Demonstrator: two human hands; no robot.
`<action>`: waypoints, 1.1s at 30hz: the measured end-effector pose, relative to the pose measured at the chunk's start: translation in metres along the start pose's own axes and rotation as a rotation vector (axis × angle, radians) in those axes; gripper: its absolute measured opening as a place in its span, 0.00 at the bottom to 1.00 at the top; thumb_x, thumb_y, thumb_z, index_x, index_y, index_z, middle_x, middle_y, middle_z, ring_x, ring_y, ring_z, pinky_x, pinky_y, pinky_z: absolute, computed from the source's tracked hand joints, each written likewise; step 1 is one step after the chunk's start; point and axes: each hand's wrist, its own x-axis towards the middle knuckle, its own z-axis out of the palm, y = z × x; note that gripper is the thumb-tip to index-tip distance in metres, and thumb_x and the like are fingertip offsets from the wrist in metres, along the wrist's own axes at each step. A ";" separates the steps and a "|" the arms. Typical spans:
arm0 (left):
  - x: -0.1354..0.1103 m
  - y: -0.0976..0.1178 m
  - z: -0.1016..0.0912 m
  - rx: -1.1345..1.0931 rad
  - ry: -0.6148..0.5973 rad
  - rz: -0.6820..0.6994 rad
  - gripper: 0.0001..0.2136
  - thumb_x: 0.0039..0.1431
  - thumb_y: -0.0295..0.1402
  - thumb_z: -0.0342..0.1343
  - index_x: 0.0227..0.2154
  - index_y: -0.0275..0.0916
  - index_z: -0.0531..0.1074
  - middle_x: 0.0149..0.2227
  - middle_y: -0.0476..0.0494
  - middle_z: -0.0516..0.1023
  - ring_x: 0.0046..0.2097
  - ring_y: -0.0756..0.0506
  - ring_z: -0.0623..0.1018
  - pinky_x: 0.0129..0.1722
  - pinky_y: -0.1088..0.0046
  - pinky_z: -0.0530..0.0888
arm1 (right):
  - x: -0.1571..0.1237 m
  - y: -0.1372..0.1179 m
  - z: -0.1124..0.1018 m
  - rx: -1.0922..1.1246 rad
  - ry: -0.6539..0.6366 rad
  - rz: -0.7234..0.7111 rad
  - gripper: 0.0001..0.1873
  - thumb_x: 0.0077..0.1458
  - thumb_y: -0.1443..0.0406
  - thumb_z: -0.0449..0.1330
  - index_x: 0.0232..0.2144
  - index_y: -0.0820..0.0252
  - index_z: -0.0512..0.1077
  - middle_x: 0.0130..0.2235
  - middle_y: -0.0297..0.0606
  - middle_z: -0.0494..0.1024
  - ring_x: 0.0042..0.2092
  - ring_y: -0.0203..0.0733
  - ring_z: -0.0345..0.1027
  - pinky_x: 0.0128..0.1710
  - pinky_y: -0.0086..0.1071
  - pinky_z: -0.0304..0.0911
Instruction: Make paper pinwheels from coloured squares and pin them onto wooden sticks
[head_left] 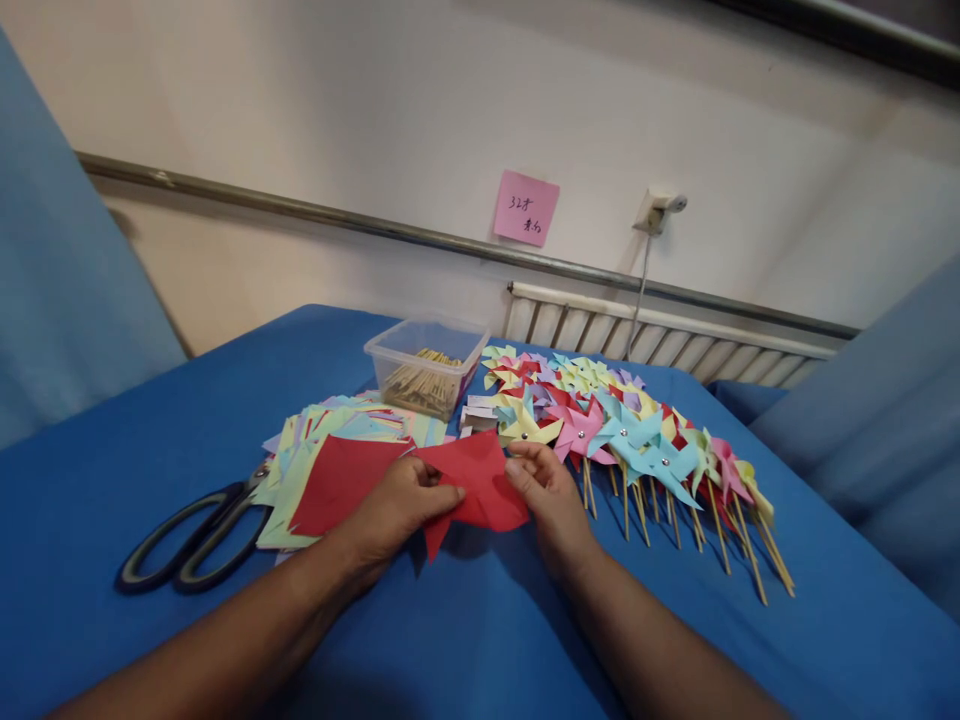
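Both hands hold one red paper piece (484, 485) above the blue cloth, its cut corners sticking out to the sides and below. My left hand (401, 505) pinches its left part, thumb on top. At the right edge, my right hand (546, 492) grips it between thumb and fingers. Left of the hands lies a stack of pastel paper sheets (296, 470) with a red sheet (349, 483) on top. Scissors (199, 530) with black handles rest at the stack's left, their blades hidden under the paper.
A clear plastic box (427, 365) of thin wooden sticks stands behind the paper. A small white box (478, 415) sits beside it. Many finished paper pinwheels (622, 440) on sticks lie at the right. Against the wall are a radiator (660, 335) and a plugged cable (643, 270).
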 end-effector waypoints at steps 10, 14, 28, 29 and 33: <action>0.001 -0.008 -0.007 0.308 -0.074 0.028 0.05 0.38 0.23 0.60 0.16 0.38 0.72 0.16 0.53 0.72 0.18 0.52 0.67 0.16 0.78 0.58 | -0.012 0.007 0.008 0.027 -0.216 0.193 0.23 0.35 0.64 0.74 0.35 0.62 0.72 0.33 0.37 0.81 0.33 0.40 0.74 0.35 0.32 0.68; 0.005 -0.014 -0.004 0.205 0.006 0.057 0.04 0.41 0.26 0.63 0.20 0.37 0.73 0.19 0.53 0.74 0.22 0.51 0.71 0.21 0.78 0.64 | -0.009 0.016 0.015 0.099 -0.067 0.082 0.22 0.38 0.62 0.72 0.37 0.61 0.74 0.38 0.41 0.81 0.37 0.45 0.76 0.40 0.38 0.70; 0.003 -0.035 0.014 -0.446 0.008 -0.189 0.03 0.49 0.28 0.63 0.28 0.35 0.78 0.28 0.44 0.81 0.32 0.48 0.79 0.36 0.74 0.74 | -0.009 0.024 0.021 0.111 0.133 -0.086 0.22 0.44 0.61 0.69 0.43 0.62 0.74 0.43 0.43 0.80 0.43 0.50 0.74 0.48 0.46 0.67; 0.003 -0.035 0.014 -0.441 0.009 -0.169 0.04 0.50 0.28 0.63 0.29 0.34 0.78 0.29 0.44 0.82 0.32 0.47 0.79 0.36 0.74 0.74 | -0.009 0.025 0.021 0.108 0.128 -0.085 0.23 0.44 0.61 0.69 0.43 0.62 0.73 0.43 0.43 0.80 0.43 0.49 0.74 0.48 0.47 0.67; 0.003 -0.033 0.015 -0.416 0.021 -0.089 0.07 0.50 0.27 0.63 0.34 0.34 0.78 0.32 0.42 0.83 0.35 0.45 0.80 0.38 0.72 0.75 | -0.010 0.023 0.020 0.124 0.071 -0.067 0.21 0.46 0.61 0.68 0.43 0.61 0.72 0.43 0.42 0.80 0.42 0.47 0.74 0.48 0.45 0.67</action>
